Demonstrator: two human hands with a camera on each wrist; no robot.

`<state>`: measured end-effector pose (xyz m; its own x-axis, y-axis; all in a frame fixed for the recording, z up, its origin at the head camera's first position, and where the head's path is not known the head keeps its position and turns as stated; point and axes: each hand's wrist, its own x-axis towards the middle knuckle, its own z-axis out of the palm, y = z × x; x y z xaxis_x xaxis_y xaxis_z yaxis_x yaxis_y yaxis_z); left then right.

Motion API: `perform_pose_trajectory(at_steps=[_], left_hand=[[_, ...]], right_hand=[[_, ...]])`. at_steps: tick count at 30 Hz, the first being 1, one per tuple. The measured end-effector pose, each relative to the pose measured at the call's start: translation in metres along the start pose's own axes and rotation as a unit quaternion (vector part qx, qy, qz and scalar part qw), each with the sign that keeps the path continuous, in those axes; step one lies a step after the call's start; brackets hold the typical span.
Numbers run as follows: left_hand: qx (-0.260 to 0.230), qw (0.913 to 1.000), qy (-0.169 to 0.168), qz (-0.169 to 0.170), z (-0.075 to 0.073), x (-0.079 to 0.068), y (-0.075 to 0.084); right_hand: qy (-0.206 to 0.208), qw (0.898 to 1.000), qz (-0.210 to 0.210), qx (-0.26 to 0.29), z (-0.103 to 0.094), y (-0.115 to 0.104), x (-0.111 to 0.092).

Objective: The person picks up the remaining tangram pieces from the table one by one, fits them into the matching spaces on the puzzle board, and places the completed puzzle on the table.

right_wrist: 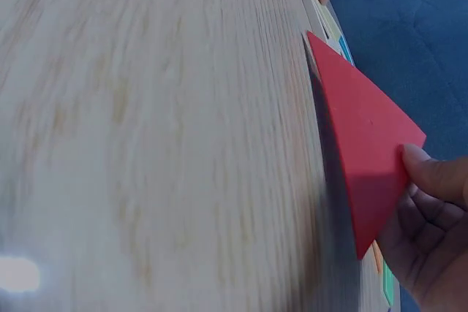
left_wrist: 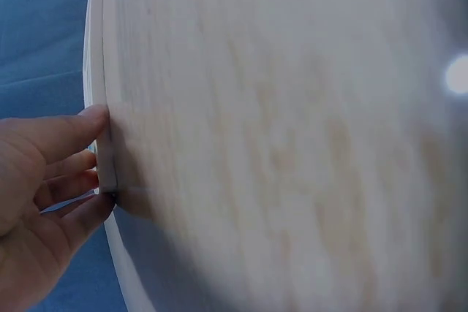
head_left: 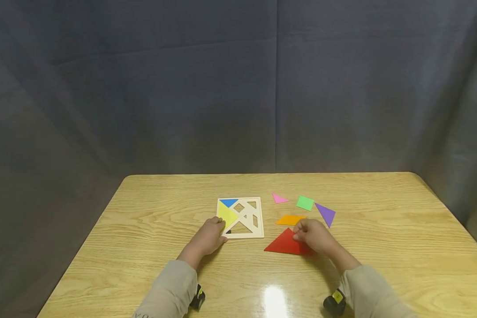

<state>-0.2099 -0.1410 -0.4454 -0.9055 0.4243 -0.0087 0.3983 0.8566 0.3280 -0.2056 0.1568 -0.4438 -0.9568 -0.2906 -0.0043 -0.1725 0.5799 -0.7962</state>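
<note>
The right hand (head_left: 312,235) pinches a large red triangle (head_left: 283,244) near one edge. In the right wrist view the thumb lies on top of the red triangle (right_wrist: 365,137), which is tilted and lifted off the table along its long side. My left hand (head_left: 209,237) grips the near left corner of a pale wooden tangram board (head_left: 261,227). In the left wrist view its thumb and fingers close around the edge of the board (left_wrist: 104,107). A yellow triangle (head_left: 225,213) and a small blue triangle (head_left: 228,202) sit in the board, among several cut-out openings.
Right of the board lie a pink triangle (head_left: 279,198), a green square (head_left: 304,203), a purple triangle (head_left: 327,214) and an orange parallelogram (head_left: 290,220), just beyond the red one. All rest on a wood-grain table (head_left: 163,194) before a dark curtain (head_left: 222,88).
</note>
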Motion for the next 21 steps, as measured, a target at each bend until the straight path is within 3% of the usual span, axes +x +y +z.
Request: perform_pose_trajectory(at_steps=[11,21], left_hand=[[0.015,0.9999,-0.005,0.006,0.001,-0.001,0.003],[0.019,0.9997,-0.009,0.008,-0.001,-0.001,0.004]], right_hand=[[0.039,0.999,0.022,0.029,0.010,-0.007,0.004],[0.056,0.998,0.013,0.023,0.015,-0.011,0.008]])
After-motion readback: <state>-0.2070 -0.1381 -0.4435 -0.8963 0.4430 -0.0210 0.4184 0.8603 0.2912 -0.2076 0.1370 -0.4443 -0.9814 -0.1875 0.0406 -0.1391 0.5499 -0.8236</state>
